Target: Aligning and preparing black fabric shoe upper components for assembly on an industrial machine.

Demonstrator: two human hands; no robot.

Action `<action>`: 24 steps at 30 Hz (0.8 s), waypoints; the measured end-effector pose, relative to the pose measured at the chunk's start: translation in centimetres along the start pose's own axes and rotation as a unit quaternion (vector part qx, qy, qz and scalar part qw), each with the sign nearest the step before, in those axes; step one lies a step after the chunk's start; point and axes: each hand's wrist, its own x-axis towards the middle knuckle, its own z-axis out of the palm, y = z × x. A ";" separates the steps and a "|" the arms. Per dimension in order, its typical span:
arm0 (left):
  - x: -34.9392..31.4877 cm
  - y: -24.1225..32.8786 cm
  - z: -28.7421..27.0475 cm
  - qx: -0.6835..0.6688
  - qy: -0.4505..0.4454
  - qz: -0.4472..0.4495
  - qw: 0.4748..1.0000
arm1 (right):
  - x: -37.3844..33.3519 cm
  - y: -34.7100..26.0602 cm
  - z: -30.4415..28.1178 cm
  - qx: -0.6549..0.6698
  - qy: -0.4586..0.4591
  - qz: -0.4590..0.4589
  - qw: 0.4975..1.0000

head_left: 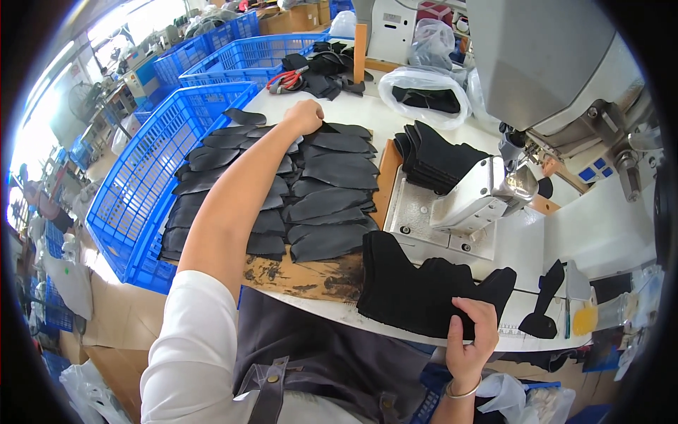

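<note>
My left hand (305,116) reaches to the far end of rows of thin dark shoe-upper-like pieces (332,169), its fingers closed on the edge of one black piece (328,128). What the fingertips do is partly hidden by the hand. At the near right, my right hand (474,332) rests on a stack of black fabric cut pieces (424,290), thumb and forefinger apart. That stack has a wavy upper edge and lies beside the sewing machine's metal arm (477,194).
Behind the machine bed is another black fabric stack (448,159). Blue crates (141,184) flank the table's left. Red-handled scissors (287,80) lie at the back near a plastic bag (424,74). One narrow black piece (544,304) lies at the right. The machine head (544,56) overhangs.
</note>
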 end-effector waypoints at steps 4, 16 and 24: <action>-0.4 1.7 0.3 0.017 0.158 0.121 0.980 | 0.0 0.1 -0.1 -0.009 0.002 0.000 1.000; -10.5 15.0 -9.3 -0.030 0.369 0.405 0.836 | 0.1 -0.6 -0.9 0.165 0.042 0.113 0.979; -20.7 21.0 -11.1 -0.052 0.354 0.462 0.811 | 7.4 -5.4 -0.1 0.021 0.018 -0.059 0.998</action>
